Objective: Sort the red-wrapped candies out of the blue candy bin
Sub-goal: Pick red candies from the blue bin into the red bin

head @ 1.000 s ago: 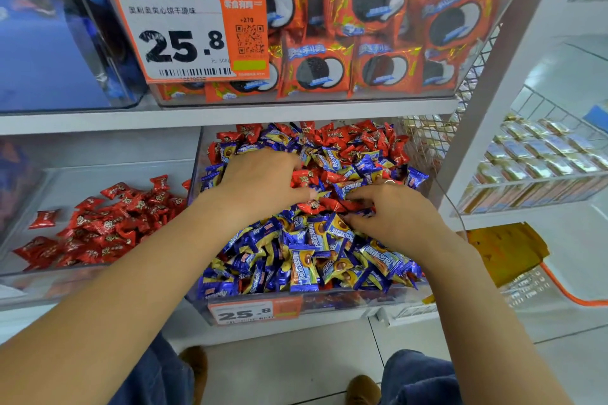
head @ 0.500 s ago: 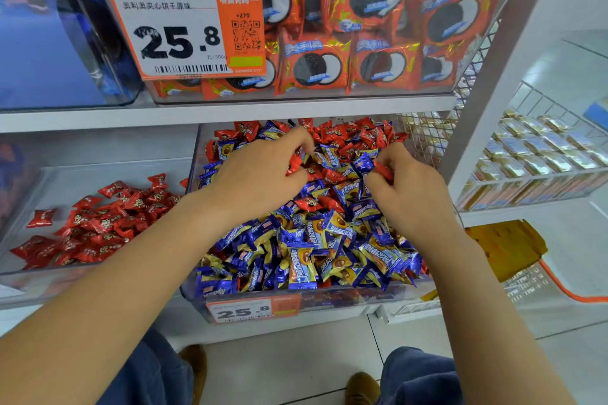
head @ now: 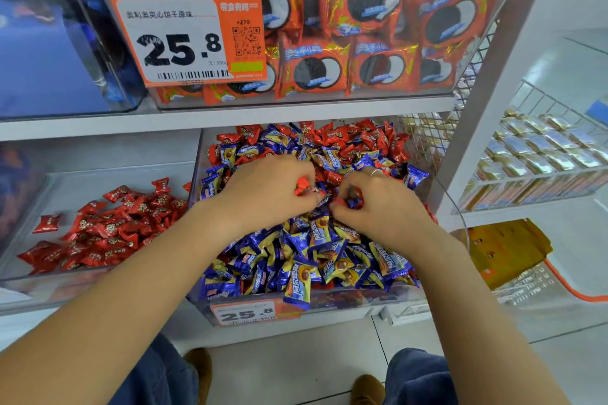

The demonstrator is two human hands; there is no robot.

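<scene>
Red-wrapped candies (head: 358, 138) lie mixed through the blue candy bin (head: 329, 304), thickest along its back edge and in the middle, while the front half of the heap is almost all blue-and-yellow wrappers (head: 316, 260). Both hands work the centre of the pile. The left hand (head: 263, 194) has its fingers curled and pinches a red candy (head: 302, 181) at the fingertips. The right hand (head: 381, 207) is also curled, fingertips closed on small wrappers where a bit of red shows beside blue; which piece it actually holds I cannot tell.

The step in hand looks like gathering reds before carrying them over. To do it well, each pinch should take a red wrapper by its twisted end, so no blue piece rides along. The right hand's catch should be checked before it leaves the bin, since blue wrappers sit touching its fingertips. Raking the top layer toward the front would uncover reds buried below, but gently: the heap stands up to the rim at the front, and pieces could spill to the floor.

The clear tray of red candies (head: 108, 223) just to the left seems the right place for them, and the left hand is nearer to it. The rear band of reds is the largest part not yet sorted.
</scene>
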